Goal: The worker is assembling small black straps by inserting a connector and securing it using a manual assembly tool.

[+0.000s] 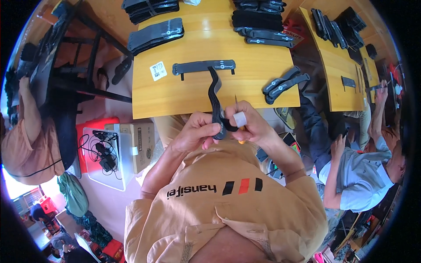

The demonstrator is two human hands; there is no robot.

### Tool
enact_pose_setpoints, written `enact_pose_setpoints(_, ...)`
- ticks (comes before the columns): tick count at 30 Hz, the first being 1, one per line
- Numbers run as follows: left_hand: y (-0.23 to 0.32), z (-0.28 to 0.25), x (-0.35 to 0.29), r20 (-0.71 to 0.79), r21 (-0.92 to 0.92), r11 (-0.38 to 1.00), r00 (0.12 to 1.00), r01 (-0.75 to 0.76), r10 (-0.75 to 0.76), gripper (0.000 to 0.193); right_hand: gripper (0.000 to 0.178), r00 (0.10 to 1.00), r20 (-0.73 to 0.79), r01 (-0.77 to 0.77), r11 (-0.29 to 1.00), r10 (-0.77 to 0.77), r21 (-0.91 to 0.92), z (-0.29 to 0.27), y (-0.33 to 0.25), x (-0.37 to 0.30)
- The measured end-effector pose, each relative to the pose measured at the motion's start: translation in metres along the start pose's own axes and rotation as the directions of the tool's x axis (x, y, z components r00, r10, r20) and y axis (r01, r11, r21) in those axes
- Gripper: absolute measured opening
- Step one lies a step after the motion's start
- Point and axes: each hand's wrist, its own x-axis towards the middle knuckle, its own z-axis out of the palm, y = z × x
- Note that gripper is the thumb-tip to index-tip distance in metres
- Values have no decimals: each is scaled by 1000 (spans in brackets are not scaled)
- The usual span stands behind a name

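Just beyond the table's near edge, my left hand (198,131) pinches the lower end of a black strap (214,98) with lengthwise ribbing. The strap runs up onto the table and meets a dark grey band (204,67) lying crosswise, which has short black tabs at its ends. Close beside it, my right hand (251,125) is closed, with white tape (240,119) round a finger. A thin pointed tool (236,101) sticks up from this hand, and a yellow bit shows below; its exact kind is hidden. The right fingers also touch a black loop at the strap's end.
On the yellow table (175,96) lie a white label (158,70), stacked grey bands (155,35), more black bundles (258,22) and several loose bands (285,84). At left a clear bin (105,158) of cables stands beside a cardboard box (139,147). Co-workers sit on both sides.
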Motion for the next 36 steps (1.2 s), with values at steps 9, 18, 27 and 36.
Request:
enact_pose_setpoints(9,8,7,6,-343,135,988,939,80,-29,26,17,852,-58,254,509,-520,-823,14,14,8)
enact_pose_setpoints(18,-1,-7,-6,-90,-102,992,992,75,-84,29,24,901,-403,241,958,-160,157,17,-6,-7)
enact_pose_setpoints(27,-1,-51,-100,133,206,978,991,0,-28,38,24,749,-111,636,663,-653,394,0,-132,-47)
enact_pose_setpoints(36,20,-42,-114,233,267,958,971,-107,43,43,23,791,42,568,758,-611,321,14,-183,-15)
